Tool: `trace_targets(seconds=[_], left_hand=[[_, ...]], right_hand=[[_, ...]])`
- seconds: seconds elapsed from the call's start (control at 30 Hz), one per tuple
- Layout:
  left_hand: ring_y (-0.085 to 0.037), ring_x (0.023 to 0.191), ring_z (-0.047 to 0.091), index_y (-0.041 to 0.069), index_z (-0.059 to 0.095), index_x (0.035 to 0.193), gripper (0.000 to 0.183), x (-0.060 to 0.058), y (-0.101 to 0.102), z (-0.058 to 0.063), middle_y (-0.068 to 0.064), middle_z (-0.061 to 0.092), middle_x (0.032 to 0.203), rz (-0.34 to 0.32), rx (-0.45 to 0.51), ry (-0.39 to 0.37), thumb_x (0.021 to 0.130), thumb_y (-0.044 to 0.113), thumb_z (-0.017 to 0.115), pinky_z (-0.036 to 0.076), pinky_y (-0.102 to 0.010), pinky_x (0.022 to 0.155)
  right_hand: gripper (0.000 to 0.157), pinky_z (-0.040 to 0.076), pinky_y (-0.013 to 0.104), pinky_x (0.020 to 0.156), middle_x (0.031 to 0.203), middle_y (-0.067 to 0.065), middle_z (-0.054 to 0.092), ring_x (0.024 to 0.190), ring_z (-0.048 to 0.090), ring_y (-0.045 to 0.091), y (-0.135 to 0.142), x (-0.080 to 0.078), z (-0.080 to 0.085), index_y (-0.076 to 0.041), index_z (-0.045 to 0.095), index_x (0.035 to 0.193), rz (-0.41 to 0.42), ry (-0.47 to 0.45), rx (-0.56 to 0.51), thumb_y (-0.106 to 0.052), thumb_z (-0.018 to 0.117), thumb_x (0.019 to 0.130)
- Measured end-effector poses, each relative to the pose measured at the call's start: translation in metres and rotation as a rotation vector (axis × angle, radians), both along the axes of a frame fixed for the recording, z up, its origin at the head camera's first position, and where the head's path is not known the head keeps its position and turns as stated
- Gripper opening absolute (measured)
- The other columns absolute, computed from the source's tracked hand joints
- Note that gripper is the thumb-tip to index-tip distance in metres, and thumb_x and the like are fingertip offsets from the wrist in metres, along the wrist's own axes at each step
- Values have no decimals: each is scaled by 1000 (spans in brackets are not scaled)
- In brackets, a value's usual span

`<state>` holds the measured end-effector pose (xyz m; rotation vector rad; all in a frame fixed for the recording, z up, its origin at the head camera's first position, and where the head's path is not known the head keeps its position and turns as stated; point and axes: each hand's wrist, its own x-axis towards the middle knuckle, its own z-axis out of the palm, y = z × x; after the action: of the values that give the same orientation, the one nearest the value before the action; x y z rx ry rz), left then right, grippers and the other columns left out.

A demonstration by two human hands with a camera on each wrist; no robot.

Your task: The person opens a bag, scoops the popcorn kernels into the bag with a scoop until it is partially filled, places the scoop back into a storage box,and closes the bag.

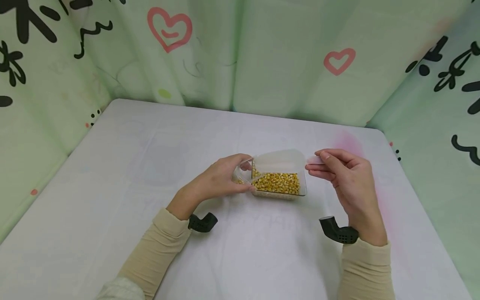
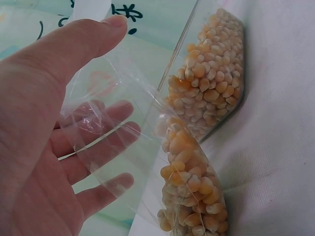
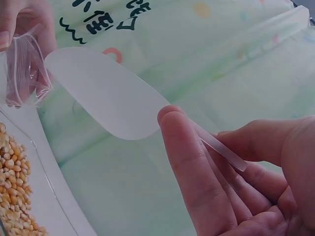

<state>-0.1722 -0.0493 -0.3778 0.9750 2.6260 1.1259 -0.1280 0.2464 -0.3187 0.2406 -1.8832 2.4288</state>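
Note:
My left hand grips a clear zip bag beside the left end of a clear plastic box, thumb on one side and fingers on the other. Corn kernels lie in the bottom of the bag. More yellow kernels fill the lower part of the box. My right hand pinches the handle of a translucent white scoop between thumb and fingers. The scoop's blade is held over the box, its tip close to the mouth of the bag, and no kernels show on it.
The box stands on a white-covered table. Behind and at both sides hangs a pale green curtain with hearts and black marks. A black wrist camera sits on the left wrist, and another on the right.

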Motion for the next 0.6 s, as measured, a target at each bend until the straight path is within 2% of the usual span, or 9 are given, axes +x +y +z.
trace_targets(seconds=[0.6], left_hand=[[-18, 118, 58, 11, 47, 142, 73, 0, -1, 0, 0, 65, 124, 13, -1, -39, 84, 41, 78, 46, -42, 104]], right_hand=[[13, 58, 38, 74, 93, 13, 75, 77, 76, 26, 8, 2, 2, 11, 69, 101, -29, 34, -81, 3, 62, 94]])
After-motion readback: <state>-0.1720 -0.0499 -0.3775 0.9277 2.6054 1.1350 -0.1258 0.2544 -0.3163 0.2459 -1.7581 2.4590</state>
